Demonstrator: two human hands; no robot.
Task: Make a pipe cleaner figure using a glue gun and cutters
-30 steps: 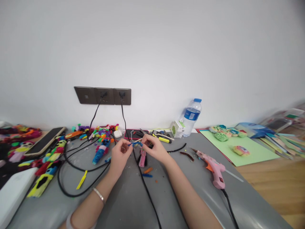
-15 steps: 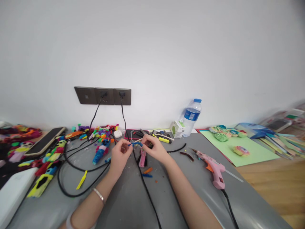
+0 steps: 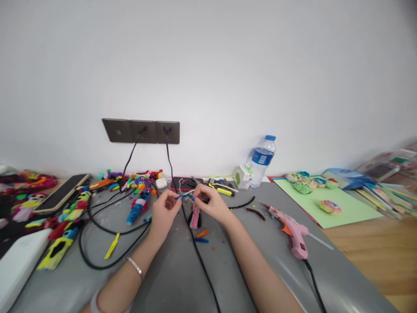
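Horizontally, the blue pipe cleaner [image 3: 185, 197] runs left-right.

Barely a flicker: the whole view nudges, and the wall sockets [image 3: 140, 131] at centre left and the water bottle [image 3: 262, 161] right of centre land a hair further right. The pink glue gun [image 3: 295, 235] at lower right dips a touch. The left hand [image 3: 163, 215] and right hand [image 3: 213, 206], pinching the blue strand [image 3: 185, 197] mid-frame, drift just as little.

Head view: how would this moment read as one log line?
left hand: pinches blue pipe cleaner | right hand: pinches its other end | beneath: pink figure | nearby: pink glue gun on grey table
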